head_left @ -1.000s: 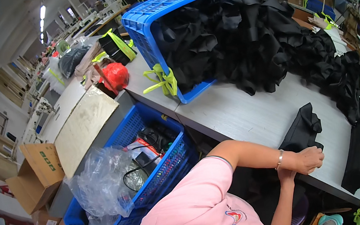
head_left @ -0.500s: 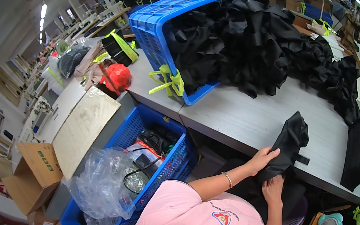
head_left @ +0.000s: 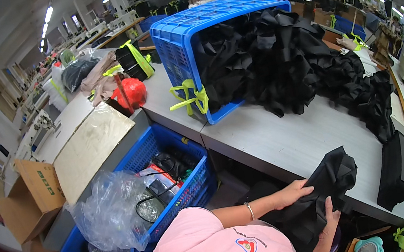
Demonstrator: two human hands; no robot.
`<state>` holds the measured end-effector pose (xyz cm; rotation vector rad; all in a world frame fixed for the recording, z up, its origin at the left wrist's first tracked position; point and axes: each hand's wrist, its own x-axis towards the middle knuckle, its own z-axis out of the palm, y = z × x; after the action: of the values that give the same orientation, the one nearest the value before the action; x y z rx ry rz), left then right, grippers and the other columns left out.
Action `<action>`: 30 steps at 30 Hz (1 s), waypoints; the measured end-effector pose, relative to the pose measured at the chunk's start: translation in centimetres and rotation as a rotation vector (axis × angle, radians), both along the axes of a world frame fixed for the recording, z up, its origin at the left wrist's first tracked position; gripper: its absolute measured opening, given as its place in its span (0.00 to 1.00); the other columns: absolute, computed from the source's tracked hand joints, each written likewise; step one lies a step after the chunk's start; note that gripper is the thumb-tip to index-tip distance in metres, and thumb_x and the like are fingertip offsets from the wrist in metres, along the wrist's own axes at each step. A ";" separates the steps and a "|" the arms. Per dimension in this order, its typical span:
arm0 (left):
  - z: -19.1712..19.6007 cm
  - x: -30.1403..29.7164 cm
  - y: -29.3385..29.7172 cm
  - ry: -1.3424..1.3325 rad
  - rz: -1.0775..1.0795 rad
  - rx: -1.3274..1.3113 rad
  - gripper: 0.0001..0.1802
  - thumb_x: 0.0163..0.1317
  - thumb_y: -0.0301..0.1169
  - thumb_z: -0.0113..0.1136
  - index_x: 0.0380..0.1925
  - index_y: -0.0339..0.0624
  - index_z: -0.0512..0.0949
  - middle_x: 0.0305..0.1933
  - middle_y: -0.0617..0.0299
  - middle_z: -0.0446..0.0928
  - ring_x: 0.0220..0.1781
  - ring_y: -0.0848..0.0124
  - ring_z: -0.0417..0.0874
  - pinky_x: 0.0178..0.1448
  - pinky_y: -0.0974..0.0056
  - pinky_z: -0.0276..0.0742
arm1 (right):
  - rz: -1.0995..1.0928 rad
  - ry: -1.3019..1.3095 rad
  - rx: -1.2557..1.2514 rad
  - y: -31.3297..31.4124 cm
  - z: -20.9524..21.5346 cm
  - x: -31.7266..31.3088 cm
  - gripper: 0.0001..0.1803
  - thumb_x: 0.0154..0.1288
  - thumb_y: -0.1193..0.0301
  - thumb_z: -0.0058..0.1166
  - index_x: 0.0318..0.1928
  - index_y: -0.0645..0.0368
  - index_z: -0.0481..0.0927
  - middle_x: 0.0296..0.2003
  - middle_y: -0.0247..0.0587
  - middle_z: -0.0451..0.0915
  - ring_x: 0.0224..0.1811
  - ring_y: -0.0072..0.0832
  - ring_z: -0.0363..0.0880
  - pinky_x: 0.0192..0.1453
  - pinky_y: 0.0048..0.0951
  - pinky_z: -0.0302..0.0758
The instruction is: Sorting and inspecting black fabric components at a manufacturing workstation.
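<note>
Over the table's near edge I hold a piece of black fabric (head_left: 331, 177), creased and spread out, its lower part hanging into my lap. My left hand (head_left: 291, 194), with a bracelet on the wrist, pinches its left edge between thumb and fingers. Lower and to the right, my right hand (head_left: 329, 217) grips the same piece with the thumb pointing up; its other fingers are partly hidden by the cloth. Farther back, a large heap of black fabric pieces (head_left: 276, 60) spills from a blue plastic crate (head_left: 175, 55) lying on its side. A neat black stack (head_left: 395, 168) stands at the right.
The grey table (head_left: 247, 140) runs beneath the heap. At my left, a blue basket (head_left: 178, 221) holds clear plastic bags (head_left: 109, 211) and cables. Beyond it are an open cardboard box (head_left: 36, 191), a red bag (head_left: 131, 94) and a sewing machine (head_left: 43, 126). A turquoise round object (head_left: 368, 248) sits low at right.
The black fabric piece has been spread wider and shifted slightly right. My right hand has moved right, its thumb now raised against the cloth. The whole view has tilted a little.
</note>
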<state>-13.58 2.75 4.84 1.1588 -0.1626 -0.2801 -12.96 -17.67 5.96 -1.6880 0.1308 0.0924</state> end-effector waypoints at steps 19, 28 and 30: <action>2.5 -1.1 2.0 0.170 0.063 -0.237 0.14 0.67 0.35 0.65 0.43 0.33 0.84 0.41 0.65 0.86 0.40 0.80 0.83 0.48 0.72 0.80 | -0.159 -0.280 0.208 1.6 -1.3 -1.5 0.30 0.73 0.57 0.55 0.65 0.68 0.71 0.59 0.47 0.78 0.58 0.33 0.77 0.63 0.30 0.71; 0.7 -0.2 0.3 0.099 0.212 0.075 0.11 0.63 0.33 0.69 0.38 0.36 0.85 0.33 0.73 0.81 0.34 0.85 0.74 0.40 0.74 0.71 | -0.199 -0.373 -0.282 0.2 -5.7 0.3 0.30 0.78 0.59 0.46 0.68 0.71 0.65 0.62 0.63 0.73 0.59 0.53 0.75 0.66 0.39 0.69; 0.6 0.0 -0.1 0.116 0.243 0.066 0.12 0.66 0.34 0.67 0.42 0.35 0.85 0.35 0.73 0.81 0.35 0.85 0.73 0.41 0.75 0.71 | -0.241 -0.384 -0.301 1.5 -3.8 0.0 0.28 0.79 0.61 0.46 0.68 0.71 0.66 0.62 0.64 0.73 0.60 0.54 0.74 0.66 0.39 0.68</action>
<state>-13.58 2.62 5.46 1.2108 0.0898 -0.1379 -12.95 -16.19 2.19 -1.9429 0.0596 -0.4496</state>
